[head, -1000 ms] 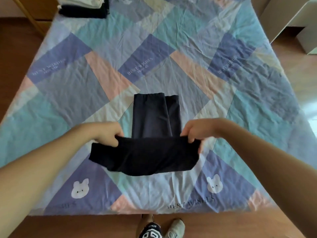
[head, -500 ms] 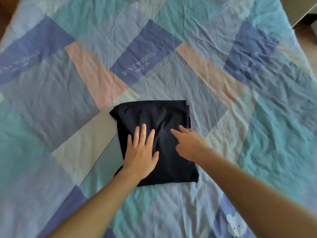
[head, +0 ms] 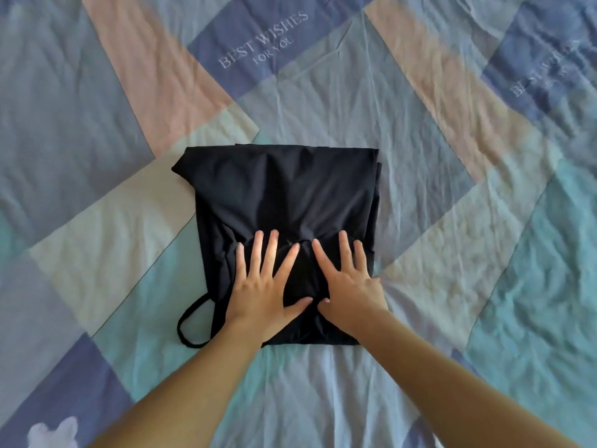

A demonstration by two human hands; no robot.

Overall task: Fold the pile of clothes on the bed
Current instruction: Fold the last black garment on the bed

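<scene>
While flat, hands (head: 292,286) press garment (head: 284,192)

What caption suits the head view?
Both hands, left and right, press flat on a folded black garment on the bed.

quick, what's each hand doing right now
Left hand: open, fingers spread, pressing flat on the black garment.
Right hand: open, also pressing flat on it.

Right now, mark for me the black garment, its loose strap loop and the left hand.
black garment (head: 284,185): head view, on the bare upper panel.
strap loop (head: 181,321): head view, on the loop's left curve.
left hand (head: 258,286): head view, on the back of the hand.
</scene>
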